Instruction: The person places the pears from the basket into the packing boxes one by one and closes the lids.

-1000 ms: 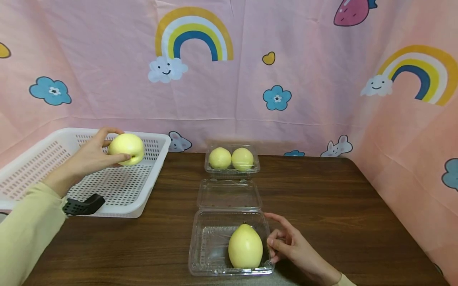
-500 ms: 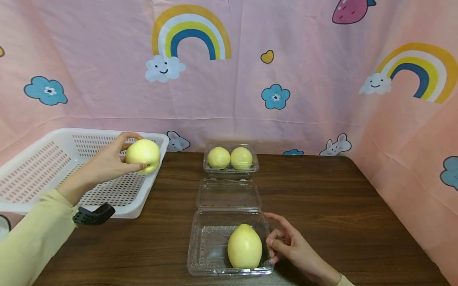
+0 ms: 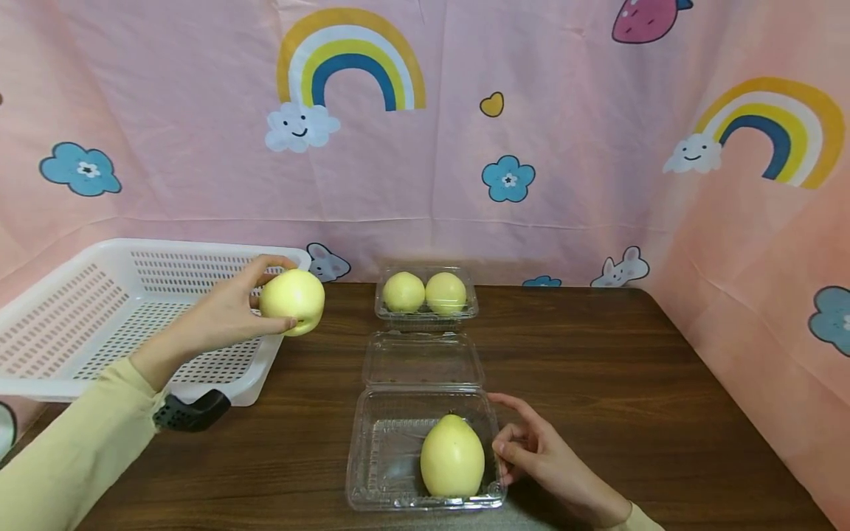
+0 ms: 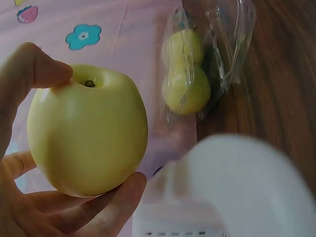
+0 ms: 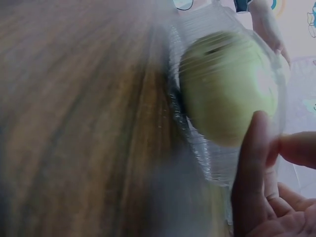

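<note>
In the head view my left hand [image 3: 229,313] holds a pale yellow-green pear [image 3: 292,301] in the air beside the right rim of a white basket [image 3: 268,372]. The left wrist view shows the thumb on top of this pear [image 4: 89,133], near its hollow, and fingers beneath. An open clear plastic box [image 3: 392,472] lies near the table's front, its lid [image 3: 423,359] folded back. Another pear [image 3: 453,457] stands in the right half of that box. My right hand [image 3: 554,461] pinches the box's right rim, as the right wrist view also shows.
A closed clear plastic box [image 3: 427,313] with two pears stands at the back of the dark wooden table [image 3: 598,369], behind the open lid. The perforated basket takes up the left side. A pink patterned cloth [image 3: 564,110] hangs behind and to the right.
My left hand has carried the pear rightward and slightly toward me, from above the basket to just past its right rim. My right hand and the open box have stayed in place.
</note>
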Demonstrator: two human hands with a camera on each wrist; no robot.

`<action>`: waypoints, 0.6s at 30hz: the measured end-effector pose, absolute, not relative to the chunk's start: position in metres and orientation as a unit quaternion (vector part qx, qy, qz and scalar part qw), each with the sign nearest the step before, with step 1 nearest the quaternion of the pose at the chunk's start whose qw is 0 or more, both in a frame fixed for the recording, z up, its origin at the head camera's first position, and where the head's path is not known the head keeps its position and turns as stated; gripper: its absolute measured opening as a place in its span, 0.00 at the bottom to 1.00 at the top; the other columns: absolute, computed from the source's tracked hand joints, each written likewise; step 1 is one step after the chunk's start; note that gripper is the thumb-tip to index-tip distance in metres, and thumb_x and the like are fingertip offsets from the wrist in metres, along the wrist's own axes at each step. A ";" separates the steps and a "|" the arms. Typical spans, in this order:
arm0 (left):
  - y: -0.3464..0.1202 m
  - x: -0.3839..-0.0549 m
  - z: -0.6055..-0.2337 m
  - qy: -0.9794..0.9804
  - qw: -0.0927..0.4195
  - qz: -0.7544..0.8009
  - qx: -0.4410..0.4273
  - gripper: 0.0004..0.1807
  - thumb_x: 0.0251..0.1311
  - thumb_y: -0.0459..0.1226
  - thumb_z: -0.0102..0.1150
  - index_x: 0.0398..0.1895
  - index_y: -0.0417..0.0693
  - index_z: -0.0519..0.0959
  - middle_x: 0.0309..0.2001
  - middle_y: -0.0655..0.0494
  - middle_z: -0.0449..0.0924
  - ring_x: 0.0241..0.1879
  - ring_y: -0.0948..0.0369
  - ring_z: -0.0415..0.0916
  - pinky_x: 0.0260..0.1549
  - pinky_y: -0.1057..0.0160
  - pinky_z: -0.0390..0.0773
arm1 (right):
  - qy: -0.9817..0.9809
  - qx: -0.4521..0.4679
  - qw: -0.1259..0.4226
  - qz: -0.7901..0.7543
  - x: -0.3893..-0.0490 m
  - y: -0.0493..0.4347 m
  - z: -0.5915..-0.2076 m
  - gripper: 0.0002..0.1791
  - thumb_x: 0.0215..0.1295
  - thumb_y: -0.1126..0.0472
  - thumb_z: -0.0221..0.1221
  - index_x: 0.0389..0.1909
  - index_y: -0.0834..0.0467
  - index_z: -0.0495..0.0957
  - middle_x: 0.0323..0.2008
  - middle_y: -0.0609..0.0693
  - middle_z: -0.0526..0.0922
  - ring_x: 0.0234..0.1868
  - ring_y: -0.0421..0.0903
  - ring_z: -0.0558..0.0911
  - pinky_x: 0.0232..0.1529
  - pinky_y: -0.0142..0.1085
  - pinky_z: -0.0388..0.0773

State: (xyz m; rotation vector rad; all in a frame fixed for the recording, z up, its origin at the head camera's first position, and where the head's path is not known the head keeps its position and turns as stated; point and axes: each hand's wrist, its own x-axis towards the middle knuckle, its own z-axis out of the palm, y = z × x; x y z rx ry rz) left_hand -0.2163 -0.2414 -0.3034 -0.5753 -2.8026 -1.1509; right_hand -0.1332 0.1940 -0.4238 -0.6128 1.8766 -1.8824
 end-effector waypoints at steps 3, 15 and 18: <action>-0.236 -0.214 -0.305 -0.908 0.022 -0.371 -0.193 0.39 0.51 0.39 0.72 0.64 0.51 0.61 0.57 0.31 0.69 0.43 0.42 0.80 0.31 0.57 0.78 | 0.682 -0.230 0.208 -0.663 -0.136 0.195 -0.421 0.34 0.70 0.69 0.54 0.72 0.62 0.50 0.32 0.55 0.76 0.28 0.42 0.80 0.29 0.36 0.81; -0.217 -0.205 -0.309 -0.892 0.006 -0.388 -0.232 0.40 0.48 0.36 0.73 0.64 0.51 0.62 0.58 0.30 0.67 0.45 0.39 0.78 0.36 0.52 0.81 | 0.703 -0.239 0.225 -0.631 -0.143 0.199 -0.415 0.34 0.69 0.67 0.56 0.71 0.64 0.51 0.31 0.55 0.79 0.29 0.42 0.79 0.32 0.36 0.80; -0.213 -0.203 -0.311 -0.889 0.007 -0.389 -0.244 0.39 0.47 0.35 0.73 0.63 0.50 0.63 0.57 0.32 0.69 0.45 0.40 0.79 0.36 0.53 0.82 | 0.705 -0.249 0.231 -0.623 -0.144 0.200 -0.414 0.35 0.69 0.67 0.56 0.71 0.64 0.50 0.31 0.55 0.79 0.30 0.42 0.80 0.32 0.37 0.81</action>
